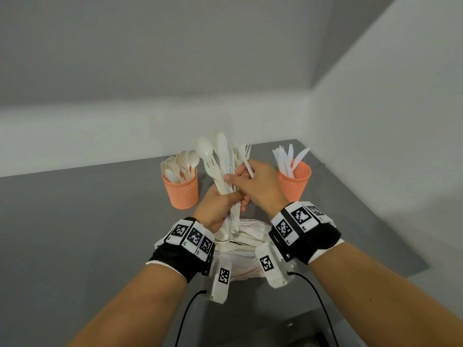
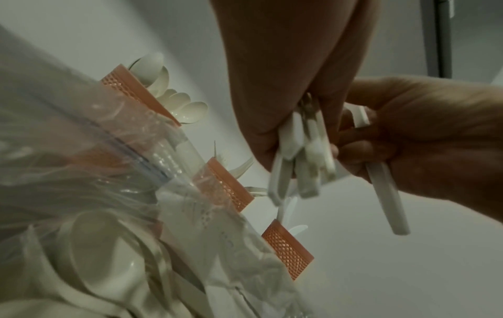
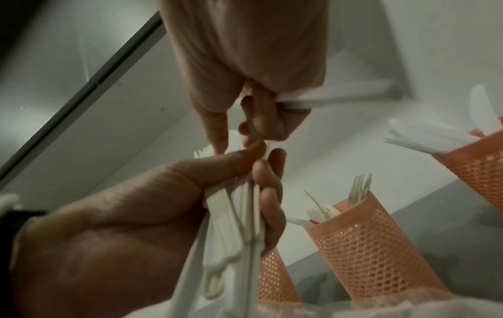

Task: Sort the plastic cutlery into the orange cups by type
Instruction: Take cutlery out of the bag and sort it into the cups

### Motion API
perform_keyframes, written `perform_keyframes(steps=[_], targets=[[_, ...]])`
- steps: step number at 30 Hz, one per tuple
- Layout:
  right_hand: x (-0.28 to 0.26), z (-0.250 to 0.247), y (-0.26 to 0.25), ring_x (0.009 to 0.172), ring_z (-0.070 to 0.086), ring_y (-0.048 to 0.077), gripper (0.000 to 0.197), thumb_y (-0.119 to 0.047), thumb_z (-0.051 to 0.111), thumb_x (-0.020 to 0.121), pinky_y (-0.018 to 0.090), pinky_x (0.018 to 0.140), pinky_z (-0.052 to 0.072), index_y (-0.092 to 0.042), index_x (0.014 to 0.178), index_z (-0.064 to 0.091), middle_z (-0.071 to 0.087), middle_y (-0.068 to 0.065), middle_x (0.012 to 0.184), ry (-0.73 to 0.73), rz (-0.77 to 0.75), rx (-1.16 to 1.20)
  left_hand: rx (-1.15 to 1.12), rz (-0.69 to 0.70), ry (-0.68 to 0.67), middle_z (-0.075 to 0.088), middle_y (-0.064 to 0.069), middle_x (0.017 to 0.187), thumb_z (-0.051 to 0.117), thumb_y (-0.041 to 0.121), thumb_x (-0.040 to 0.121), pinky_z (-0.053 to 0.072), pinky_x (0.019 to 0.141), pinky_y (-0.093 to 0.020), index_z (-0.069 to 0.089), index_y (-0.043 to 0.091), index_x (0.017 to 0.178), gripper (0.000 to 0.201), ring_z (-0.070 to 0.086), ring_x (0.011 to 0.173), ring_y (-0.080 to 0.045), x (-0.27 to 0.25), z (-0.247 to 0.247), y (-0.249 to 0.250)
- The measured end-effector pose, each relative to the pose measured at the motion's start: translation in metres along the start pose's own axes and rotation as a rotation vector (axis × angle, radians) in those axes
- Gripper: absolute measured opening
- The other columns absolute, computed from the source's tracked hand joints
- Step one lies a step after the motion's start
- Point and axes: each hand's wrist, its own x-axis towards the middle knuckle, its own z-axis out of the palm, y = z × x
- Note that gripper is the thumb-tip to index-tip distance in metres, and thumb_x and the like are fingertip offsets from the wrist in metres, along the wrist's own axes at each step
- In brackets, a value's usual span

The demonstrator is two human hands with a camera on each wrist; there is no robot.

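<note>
My left hand (image 1: 235, 200) grips an upright bundle of white cutlery (image 1: 220, 161), spoons and forks mixed. My right hand (image 1: 234, 176) meets the bundle from the right, thumb and forefinger touching it. Its other fingers curl round a separate white cutlery piece (image 1: 246, 164), whose handle (image 2: 386, 193) sticks out below the fist; its type is unclear. Three orange mesh cups stand behind: the spoon cup (image 1: 181, 190) on the left, the knife cup (image 1: 293, 182) on the right, and the fork cup (image 3: 375, 247) between them, hidden by my hands in the head view.
A clear plastic bag (image 1: 246, 237) with more white cutlery lies on the grey table (image 1: 75, 234) under my wrists. White walls close the corner behind and to the right of the cups. Cables trail from both wrist cameras.
</note>
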Motion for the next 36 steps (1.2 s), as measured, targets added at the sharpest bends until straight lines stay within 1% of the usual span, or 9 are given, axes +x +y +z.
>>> perform_keyframes(steps=[5, 8, 12, 17, 20, 24, 29, 32, 36], targets=[[0.003, 0.005, 0.001, 0.054, 0.051, 0.014, 0.019, -0.018, 0.068, 0.079, 0.014, 0.05, 0.041, -0.004, 0.074, 0.056, 0.055, 0.006, 0.064, 0.024, -0.055, -0.205, 0.051, 0.016, 0.017, 0.056, -0.024, 0.102, 0.053, -0.013, 0.074, 0.041, 0.082, -0.048, 0.059, 0.011, 0.109, 0.043, 0.051, 0.093, -0.033, 0.0, 0.001, -0.006], [0.005, 0.005, 0.003, 0.052, 0.046, 0.015, 0.017, -0.012, 0.059, 0.082, 0.011, 0.045, 0.037, -0.002, 0.071, 0.052, 0.05, 0.005, 0.06, -0.006, -0.006, -0.186, 0.064, 0.011, 0.001, 0.058, -0.022, 0.105, 0.056, -0.009, 0.079, 0.043, 0.086, -0.046, 0.055, 0.01, 0.117, 0.043, 0.054, 0.095, -0.032, -0.001, -0.001, -0.008], [0.007, 0.002, 0.008, 0.072, 0.052, 0.022, 0.022, -0.011, 0.044, 0.09, 0.031, 0.064, 0.046, 0.008, 0.094, 0.055, 0.058, 0.018, 0.083, -0.049, 0.061, -0.099, 0.018, 0.02, -0.016, 0.062, -0.013, 0.115, 0.046, 0.007, 0.095, 0.053, 0.09, -0.029, 0.044, 0.006, 0.132, 0.038, 0.063, 0.101, -0.021, 0.0, -0.004, -0.008], [0.005, 0.002, 0.006, 0.083, 0.055, 0.03, 0.03, -0.017, 0.035, 0.093, 0.057, 0.089, 0.048, 0.005, 0.108, 0.049, 0.056, 0.031, 0.108, -0.151, 0.143, 0.044, -0.171, 0.007, 0.023, 0.067, -0.007, 0.109, 0.041, 0.014, 0.097, 0.057, 0.078, -0.027, 0.052, 0.009, 0.125, 0.031, 0.069, 0.092, -0.014, 0.001, -0.009, -0.01], [0.003, 0.0, 0.008, 0.09, 0.06, 0.033, 0.028, -0.018, 0.033, 0.096, 0.049, 0.089, 0.051, -0.001, 0.107, 0.052, 0.061, 0.024, 0.103, -0.111, 0.19, 0.105, -0.178, -0.019, 0.057, 0.071, -0.006, 0.094, 0.046, 0.012, 0.095, 0.058, 0.068, -0.027, 0.057, 0.006, 0.117, 0.026, 0.07, 0.08, -0.015, 0.004, -0.01, -0.008], [0.005, -0.017, 0.006, 0.046, 0.057, 0.01, 0.031, -0.012, 0.029, 0.099, 0.025, 0.05, 0.053, -0.008, 0.075, 0.048, 0.056, 0.006, 0.058, -0.045, 0.164, 0.324, -0.094, -0.073, 0.127, 0.06, -0.006, 0.072, 0.051, 0.009, 0.092, 0.05, 0.048, -0.021, 0.059, 0.0, 0.104, 0.017, 0.056, 0.051, -0.009, 0.01, -0.014, -0.006], [0.038, -0.052, 0.019, 0.063, 0.058, 0.017, 0.012, -0.01, 0.032, 0.1, 0.029, 0.065, 0.053, -0.009, 0.1, 0.044, 0.057, 0.006, 0.076, 0.15, 0.091, 0.32, -0.113, -0.115, 0.075, 0.065, -0.001, 0.068, 0.051, 0.005, 0.091, 0.049, 0.048, -0.02, 0.061, 0.001, 0.093, 0.011, 0.059, 0.055, -0.009, 0.012, -0.018, -0.004], [0.063, -0.08, 0.028, 0.064, 0.057, 0.012, 0.009, -0.008, 0.031, 0.097, 0.028, 0.074, 0.051, -0.013, 0.095, 0.037, 0.056, -0.002, 0.074, 0.343, -0.032, 0.172, -0.127, -0.11, 0.047, 0.069, 0.001, 0.077, 0.051, 0.005, 0.091, 0.05, 0.049, -0.021, 0.063, 0.004, 0.098, 0.014, 0.061, 0.059, -0.01, 0.013, -0.019, -0.001], [0.085, -0.097, 0.048, 0.071, 0.056, 0.009, 0.01, -0.008, 0.028, 0.098, 0.008, 0.069, 0.043, -0.011, 0.104, 0.035, 0.055, -0.002, 0.081, 0.441, -0.116, 0.063, -0.102, -0.102, 0.019, 0.069, 0.0, 0.08, 0.051, 0.006, 0.091, 0.051, 0.051, -0.019, 0.065, 0.005, 0.094, 0.014, 0.063, 0.06, -0.009, 0.014, -0.018, 0.0]])
